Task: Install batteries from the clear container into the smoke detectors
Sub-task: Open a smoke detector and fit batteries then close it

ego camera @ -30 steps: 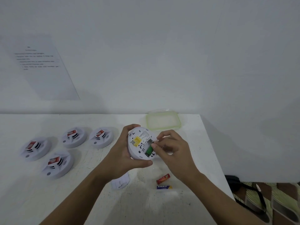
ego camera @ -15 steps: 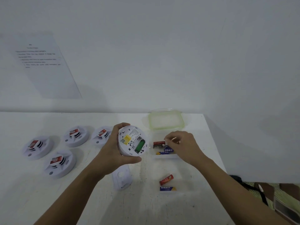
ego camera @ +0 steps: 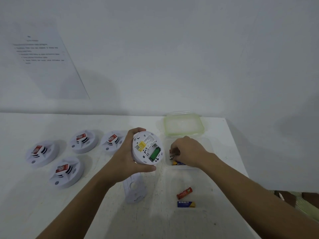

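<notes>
My left hand (ego camera: 126,156) holds a white smoke detector (ego camera: 147,147) above the table, its back facing me with a yellow label and an open green battery compartment. My right hand (ego camera: 188,151) reaches into the clear container (ego camera: 208,144), and its fingers close on a red battery (ego camera: 173,153). A blue and yellow battery (ego camera: 178,163) lies in the container under that hand. Several other white smoke detectors (ego camera: 40,152) with red stickers sit face up on the left of the table.
The container's green-rimmed lid (ego camera: 183,125) lies behind it near the wall. A white mounting plate (ego camera: 135,189) lies on the white table (ego camera: 103,213) below the held detector. A red battery (ego camera: 184,193) and a blue battery (ego camera: 186,204) lie loose near the right table edge.
My right hand left the held detector's compartment, moved right into the clear container and closed on a red battery. My left hand shifted the detector slightly left.
</notes>
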A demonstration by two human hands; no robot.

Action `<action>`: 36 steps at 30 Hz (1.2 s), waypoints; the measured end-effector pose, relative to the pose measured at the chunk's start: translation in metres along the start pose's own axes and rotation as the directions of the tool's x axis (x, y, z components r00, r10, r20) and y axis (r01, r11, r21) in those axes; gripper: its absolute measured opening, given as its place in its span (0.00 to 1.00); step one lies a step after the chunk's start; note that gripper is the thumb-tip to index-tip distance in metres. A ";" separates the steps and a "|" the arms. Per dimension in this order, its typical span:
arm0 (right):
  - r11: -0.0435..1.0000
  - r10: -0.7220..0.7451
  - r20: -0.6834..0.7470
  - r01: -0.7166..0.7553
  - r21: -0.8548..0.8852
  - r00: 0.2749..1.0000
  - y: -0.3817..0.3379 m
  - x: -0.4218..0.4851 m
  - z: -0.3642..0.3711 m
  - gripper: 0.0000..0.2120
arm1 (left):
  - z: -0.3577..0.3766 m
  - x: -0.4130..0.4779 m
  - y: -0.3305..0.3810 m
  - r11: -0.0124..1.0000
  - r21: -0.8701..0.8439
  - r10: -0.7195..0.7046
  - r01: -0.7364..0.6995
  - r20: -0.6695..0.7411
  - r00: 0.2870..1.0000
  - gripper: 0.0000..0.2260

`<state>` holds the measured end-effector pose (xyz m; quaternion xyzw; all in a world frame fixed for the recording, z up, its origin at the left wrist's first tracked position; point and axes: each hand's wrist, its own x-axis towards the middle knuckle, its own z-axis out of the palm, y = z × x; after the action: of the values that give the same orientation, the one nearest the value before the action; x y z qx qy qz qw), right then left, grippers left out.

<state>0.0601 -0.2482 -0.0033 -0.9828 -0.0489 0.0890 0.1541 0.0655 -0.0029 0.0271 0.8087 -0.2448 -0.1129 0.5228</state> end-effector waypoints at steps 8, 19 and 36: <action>0.979 -0.021 -0.071 0.034 0.199 0.997 0.002 -0.009 0.000 0.05 | -0.004 0.002 -0.002 1.000 0.023 -0.012 0.012 0.005 1.000 0.44; 0.498 0.095 -0.260 0.180 0.848 0.961 -0.019 -0.070 -0.041 0.14 | 0.000 -0.007 0.018 0.999 -0.029 -0.020 0.019 -0.030 0.999 0.43; 0.258 0.222 -0.184 0.124 0.958 0.957 -0.042 -0.103 -0.023 0.06 | 0.032 -0.024 0.031 0.995 -0.043 -0.086 0.090 0.100 0.991 0.41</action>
<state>-0.0391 -0.2281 0.0482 -0.6871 0.0687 -0.0359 0.7224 0.0222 -0.0262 0.0397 0.7994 -0.2316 -0.1813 0.5238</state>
